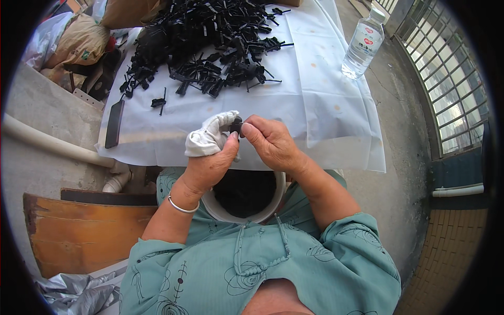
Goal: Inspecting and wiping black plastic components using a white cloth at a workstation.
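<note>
Between my two hands, over the table's near edge, is a small black plastic part (236,126). My left hand (215,149), its fingers wrapped in a white cloth (206,137), grips the part with the thumb on it. My right hand (270,142) pinches at the part's right side with thumb and forefinger; what exactly lies in that pinch is too small to make out. Farther back on the table lies a big heap of similar black parts (210,42). One loose black part (159,101) lies apart from the heap, toward the left.
A white sheet (336,121) covers the table. On it stand a clear bottle (364,44) at right and a dark phone-like slab (114,124) at left. Below my hands a white bucket (281,191) holds dark contents. A pale pipe (58,144) and wooden board (89,233) are left.
</note>
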A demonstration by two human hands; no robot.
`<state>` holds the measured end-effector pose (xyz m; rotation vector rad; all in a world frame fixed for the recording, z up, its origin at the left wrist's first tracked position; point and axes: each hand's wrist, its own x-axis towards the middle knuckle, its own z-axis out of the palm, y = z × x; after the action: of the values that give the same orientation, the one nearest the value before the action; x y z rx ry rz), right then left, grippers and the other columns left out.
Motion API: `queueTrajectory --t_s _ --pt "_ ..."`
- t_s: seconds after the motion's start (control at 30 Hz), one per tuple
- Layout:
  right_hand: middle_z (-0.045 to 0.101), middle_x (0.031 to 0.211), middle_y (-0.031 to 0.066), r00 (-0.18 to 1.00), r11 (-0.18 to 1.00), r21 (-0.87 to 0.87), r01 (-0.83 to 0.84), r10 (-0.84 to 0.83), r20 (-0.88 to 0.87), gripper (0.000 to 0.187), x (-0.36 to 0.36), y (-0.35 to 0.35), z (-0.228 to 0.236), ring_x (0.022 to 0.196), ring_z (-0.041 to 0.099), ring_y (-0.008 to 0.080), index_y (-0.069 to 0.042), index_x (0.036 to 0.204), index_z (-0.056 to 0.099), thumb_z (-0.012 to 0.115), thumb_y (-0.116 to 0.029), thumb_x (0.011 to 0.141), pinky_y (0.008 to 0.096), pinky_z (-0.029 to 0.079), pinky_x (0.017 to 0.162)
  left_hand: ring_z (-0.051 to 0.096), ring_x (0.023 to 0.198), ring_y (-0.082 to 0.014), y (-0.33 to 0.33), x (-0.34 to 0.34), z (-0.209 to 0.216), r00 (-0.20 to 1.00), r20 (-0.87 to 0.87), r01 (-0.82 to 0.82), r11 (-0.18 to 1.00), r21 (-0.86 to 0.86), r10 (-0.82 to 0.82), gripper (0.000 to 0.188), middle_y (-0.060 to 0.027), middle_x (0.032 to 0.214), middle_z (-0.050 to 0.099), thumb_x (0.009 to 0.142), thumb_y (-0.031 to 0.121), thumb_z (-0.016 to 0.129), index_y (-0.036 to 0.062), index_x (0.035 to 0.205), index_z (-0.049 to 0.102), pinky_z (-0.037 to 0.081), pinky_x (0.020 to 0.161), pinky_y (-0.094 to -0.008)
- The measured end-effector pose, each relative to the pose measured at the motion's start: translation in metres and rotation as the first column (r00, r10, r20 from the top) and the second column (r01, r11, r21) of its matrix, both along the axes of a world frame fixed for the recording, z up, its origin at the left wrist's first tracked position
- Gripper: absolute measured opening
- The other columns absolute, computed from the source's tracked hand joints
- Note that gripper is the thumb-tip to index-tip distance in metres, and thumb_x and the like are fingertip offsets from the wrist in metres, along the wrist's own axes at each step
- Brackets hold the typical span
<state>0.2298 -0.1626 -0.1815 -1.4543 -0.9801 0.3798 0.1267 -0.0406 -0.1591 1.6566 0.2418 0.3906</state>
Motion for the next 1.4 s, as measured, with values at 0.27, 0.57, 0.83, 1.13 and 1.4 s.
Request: queueTrajectory --t_s 0.27,0.57,0.83,1.13,1.4 --pt "0.045 0.055 0.0138 0.998 0.995 -0.079 0.055 -0.058 -0.039 0.025 -0.008 0.008 -0.001 0.050 0.036 0.0180 0.001 0.072 0.052 0.053 -0.016 0.089 0.0309 0.037 0.048 0.054 0.070 -0.0072 -0.004 0.000 -0.009 0.993 0.099 -0.094 0.953 0.289 0.067 0.032 -0.0061 0.090 0.059 0.082 0.001 0.056 -0.0046 0.113 0.051 0.047 0.063 -0.0211" --pt "0.050 0.061 0.0003 0.996 0.998 -0.021 0.051 -0.052 -0.067 0.020 -0.001 0.004 -0.003 0.058 0.042 0.0078 0.001 0.083 0.058 0.053 -0.017 0.089 0.0248 0.038 0.053 0.053 0.078 -0.0096 0.004 0.006 -0.013 0.989 0.143 -0.054 0.982 0.182 0.028 0.029 -0.0054 0.090 0.057 0.084 0.006 0.057 -0.0018 0.111 0.049 0.046 0.072 -0.0238" --pt "0.055 0.063 0.0013 0.983 0.993 -0.119 0.004 0.019 0.185 0.013 0.012 -0.006 -0.004 0.055 0.044 0.0062 -0.002 0.090 0.062 0.064 -0.009 0.080 0.0228 0.038 0.050 0.042 0.057 -0.0034 0.011 0.003 -0.006 1.000 0.010 0.000 0.991 -0.132 0.001 0.031 -0.0009 0.083 0.054 0.091 0.008 0.045 0.0033 0.121 0.040 0.037 0.050 -0.0171" --pt "0.043 0.062 -0.0055 0.988 0.998 0.053 -0.027 0.035 -0.151 0.014 0.004 0.003 -0.007 0.056 0.036 0.0041 -0.003 0.088 0.057 0.066 -0.010 0.081 0.0204 0.033 0.050 0.043 0.065 -0.0040 0.008 -0.002 0.001 0.970 -0.088 0.213 0.966 -0.147 -0.227 0.027 0.0003 0.081 0.051 0.084 0.005 0.044 0.0015 0.110 0.048 0.038 0.057 -0.0187" --pt "0.052 0.062 0.0163 0.995 0.981 -0.181 -0.075 0.087 0.056 0.023 0.001 0.001 0.003 0.052 0.043 0.0258 0.000 0.076 0.055 0.052 -0.018 0.089 0.0338 0.041 0.053 0.053 0.074 -0.0199 0.002 0.005 -0.014 0.995 0.069 0.044 0.920 0.389 -0.076 0.025 -0.0115 0.082 0.055 0.080 0.002 0.044 -0.0013 0.105 0.048 0.045 0.070 -0.0297"
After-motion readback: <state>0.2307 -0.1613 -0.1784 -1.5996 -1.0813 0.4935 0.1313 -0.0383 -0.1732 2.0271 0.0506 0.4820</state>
